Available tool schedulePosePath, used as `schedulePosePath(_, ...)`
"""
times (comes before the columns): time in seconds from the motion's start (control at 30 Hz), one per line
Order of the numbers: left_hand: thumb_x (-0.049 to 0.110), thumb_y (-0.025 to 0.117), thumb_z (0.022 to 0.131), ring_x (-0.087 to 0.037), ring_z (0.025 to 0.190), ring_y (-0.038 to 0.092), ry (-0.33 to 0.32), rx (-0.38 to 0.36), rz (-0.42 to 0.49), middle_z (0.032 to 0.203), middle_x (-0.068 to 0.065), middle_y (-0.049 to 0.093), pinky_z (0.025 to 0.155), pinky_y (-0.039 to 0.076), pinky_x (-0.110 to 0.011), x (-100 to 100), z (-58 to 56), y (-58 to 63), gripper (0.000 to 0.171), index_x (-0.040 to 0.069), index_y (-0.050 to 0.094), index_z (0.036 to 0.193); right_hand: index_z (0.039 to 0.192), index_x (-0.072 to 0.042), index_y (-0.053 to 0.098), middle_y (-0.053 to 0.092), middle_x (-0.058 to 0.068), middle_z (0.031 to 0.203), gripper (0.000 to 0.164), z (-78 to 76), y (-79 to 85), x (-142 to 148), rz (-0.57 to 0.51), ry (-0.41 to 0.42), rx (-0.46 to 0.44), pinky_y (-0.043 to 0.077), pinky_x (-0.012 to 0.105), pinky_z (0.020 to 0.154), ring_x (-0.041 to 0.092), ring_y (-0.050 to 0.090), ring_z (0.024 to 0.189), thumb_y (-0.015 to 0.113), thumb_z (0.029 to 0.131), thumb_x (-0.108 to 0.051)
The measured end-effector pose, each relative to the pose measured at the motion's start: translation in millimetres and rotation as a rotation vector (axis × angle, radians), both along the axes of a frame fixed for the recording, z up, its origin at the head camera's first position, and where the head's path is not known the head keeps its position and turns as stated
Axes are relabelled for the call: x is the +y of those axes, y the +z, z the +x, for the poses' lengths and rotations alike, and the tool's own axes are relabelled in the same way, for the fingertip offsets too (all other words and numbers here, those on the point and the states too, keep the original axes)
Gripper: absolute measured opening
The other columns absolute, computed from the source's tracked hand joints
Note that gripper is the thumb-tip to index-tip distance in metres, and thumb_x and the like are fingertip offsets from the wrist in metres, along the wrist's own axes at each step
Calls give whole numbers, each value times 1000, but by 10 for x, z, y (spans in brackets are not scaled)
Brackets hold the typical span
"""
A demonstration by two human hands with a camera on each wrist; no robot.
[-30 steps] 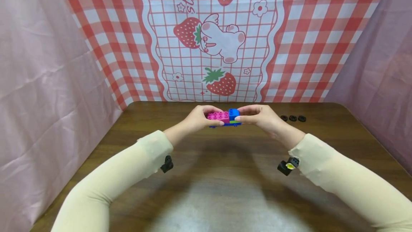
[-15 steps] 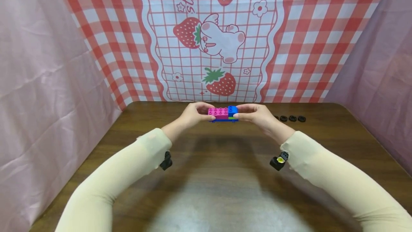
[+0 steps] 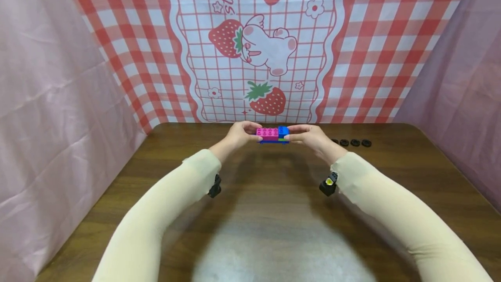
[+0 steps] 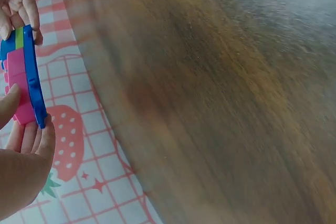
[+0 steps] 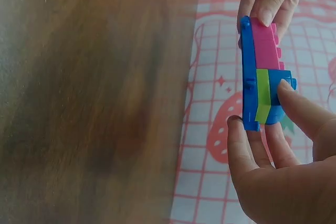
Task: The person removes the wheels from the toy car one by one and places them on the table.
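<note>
A toy vehicle built of blocks (image 3: 268,134) is held level above the far part of the table. It has a blue base (image 5: 249,72), a pink studded block (image 4: 18,72), a thin lime-green block (image 5: 263,95) and a blue block (image 5: 276,85) on top of the green one. My left hand (image 3: 240,135) grips the pink end, its thumb on the pink side. At the other end my right hand (image 3: 311,137) pinches the blue and green blocks, thumb on the blue block and fingers at the far side.
Several black toy wheels (image 3: 355,142) lie in a row on the wooden table (image 3: 266,212), right of the right hand. Behind the table hangs a strawberry-print checked cloth (image 3: 270,55). Pink cloth (image 3: 58,99) hangs at both sides.
Both hands have moved slightly up and away with the toy vehicle, which now sits more level. The right forearm has shifted left, uncovering another black wheel.
</note>
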State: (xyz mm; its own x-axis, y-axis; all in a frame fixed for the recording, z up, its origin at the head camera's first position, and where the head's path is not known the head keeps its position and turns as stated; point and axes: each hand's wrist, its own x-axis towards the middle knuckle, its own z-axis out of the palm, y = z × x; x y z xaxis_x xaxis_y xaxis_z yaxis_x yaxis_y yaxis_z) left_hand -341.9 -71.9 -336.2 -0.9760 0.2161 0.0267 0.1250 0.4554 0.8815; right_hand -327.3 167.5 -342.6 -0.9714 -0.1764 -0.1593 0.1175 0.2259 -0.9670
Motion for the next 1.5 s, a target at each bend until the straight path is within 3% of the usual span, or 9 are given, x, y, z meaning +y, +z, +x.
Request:
schedulePosePath(0.1, 7, 76, 81, -25, 111, 63, -5, -3, 7, 119, -14, 67, 96, 50, -34, 32, -70, -59, 41, 6, 65, 121, 137, -1, 51, 71, -1, 103, 55, -57, -43, 15, -11, -17, -7, 34, 43, 113, 9, 68, 93, 71, 88, -15)
schedulePosePath(0.37, 0, 75, 81, -27, 108, 64, -26, 12, -32, 116, -17, 68, 93, 52, -33, 105, -188, -191, 40, 3, 66, 119, 137, 5, 49, 69, -11, 79, 56, -209, -202, 45, -63, -35, -20, 32, 44, 114, 5, 67, 79, 71, 87, -7)
schedulePosePath(0.5, -4, 74, 80, -27, 109, 64, -22, -21, -41, 117, -17, 68, 94, 51, -33, 140, -230, -256, 41, 3, 66, 119, 136, 8, 48, 68, -3, 92, 56, -251, -270, 48, -64, -42, -24, 39, 44, 109, 1, 64, 75, 70, 86, -1)
schedulePosePath(0.63, -5, 74, 78, -27, 109, 65, -13, -44, -44, 117, -16, 68, 94, 52, -31, 174, -274, -328, 42, 4, 66, 119, 135, 6, 50, 62, 16, 121, 54, -266, -317, 55, 14, -57, -42, 42, 40, 107, 1, 60, 82, 70, 86, -3)
schedulePosePath(0.73, -6, 74, 77, -28, 108, 65, -9, -52, -48, 117, -17, 68, 93, 52, -31, 205, -286, -367, 43, 3, 66, 119, 134, 4, 52, 53, 22, 136, 52, -284, -357, 66, 55, -66, -57, 44, 38, 105, 3, 59, 89, 70, 86, -4)
schedulePosePath(1.03, -2, 74, 80, -27, 109, 64, 1, -63, -119, 116, -15, 68, 94, 51, -33, 260, -270, -468, 40, 4, 67, 119, 132, 3, 55, 53, 21, 137, 53, -336, -447, 81, 98, -83, -69, 47, 33, 100, 3, 57, 90, 74, 83, -4)
schedulePosePath(1.17, 0, 75, 81, -26, 108, 64, -3, -61, -145, 115, -15, 68, 94, 50, -33, 265, -274, -495, 39, 4, 67, 118, 131, 3, 56, 54, 21, 135, 53, -335, -463, 80, 117, -94, -53, 50, 26, 91, 5, 56, 90, 74, 82, -3)
schedulePosePath(1.33, -2, 75, 80, -26, 108, 64, -6, -66, -134, 115, -15, 69, 94, 51, -32, 266, -273, -505, 38, 3, 67, 117, 128, 3, 59, 55, 21, 134, 51, -328, -489, 70, 185, -99, -12, 46, 15, 77, 13, 54, 100, 76, 80, -5)
schedulePosePath(1.5, -2, 74, 80, -27, 109, 64, -16, -83, -120, 116, -16, 68, 96, 50, -34, 267, -278, -509, 39, 2, 66, 118, 126, 3, 61, 56, 21, 133, 50, -330, -508, 69, 210, -111, -1, 44, 15, 74, 15, 54, 101, 76, 80, -5)
